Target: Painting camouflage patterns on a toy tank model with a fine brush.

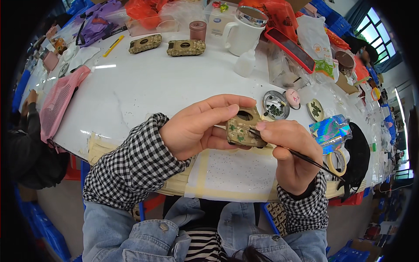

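My left hand (194,126) grips a small camouflage-patterned case (238,132) by its edge, above the near side of the table. The case has a dark oval opening and small green patches on its face. In my right hand (293,146) are dark, thin tweezers (312,160), pinched like a pen with their tips at the case's surface. Whether a tiny piece sits between the tips, I cannot tell. Two similar camouflage cases, one at left (145,44) and one beside it (186,48), lie farther back.
Right of my hands stand a round clear dish (276,105) of dark green bits and a small oval dish (315,110) with green pieces. A dotted white sheet (233,172) lies below. Behind are a white mug (245,35), a red-cased phone (290,49) and a tape roll (336,163).
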The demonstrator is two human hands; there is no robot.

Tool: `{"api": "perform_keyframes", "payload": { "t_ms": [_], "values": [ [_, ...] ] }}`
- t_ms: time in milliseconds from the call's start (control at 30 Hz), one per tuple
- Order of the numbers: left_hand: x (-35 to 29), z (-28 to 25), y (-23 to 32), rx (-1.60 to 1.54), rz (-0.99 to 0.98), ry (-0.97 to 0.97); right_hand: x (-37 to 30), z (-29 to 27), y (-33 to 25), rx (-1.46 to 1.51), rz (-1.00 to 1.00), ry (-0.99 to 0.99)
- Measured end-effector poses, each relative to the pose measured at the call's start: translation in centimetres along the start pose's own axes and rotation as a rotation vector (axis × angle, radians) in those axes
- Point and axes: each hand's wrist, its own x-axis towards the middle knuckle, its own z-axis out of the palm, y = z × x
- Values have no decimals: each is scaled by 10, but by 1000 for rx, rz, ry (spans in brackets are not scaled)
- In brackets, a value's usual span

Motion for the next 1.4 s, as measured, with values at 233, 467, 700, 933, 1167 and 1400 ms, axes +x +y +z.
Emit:
{"api": "perform_keyframes", "payload": {
  "t_ms": [233,467,700,933,1167,1400],
  "values": [
    [0,-5,-3,80,64,-12,0,-4,3,35,-37,-59],
    [-3,-2,-1,215,179,-3,0,-8,0,-10,-127,-144],
    [-2,-5,-2,322,286,-29,2,-8,-2,-70,-205,-187],
    [-5,-4,1,342,301,-44,3,-7,-3,-98,-210,-195],
    [-3,-6,-2,342,292,-32,2,-6,-2,-98,-205,-186],
    [-3,-7,-2,333,270,-37,0,-5,0,-80,-199,-168]
  ]
}}
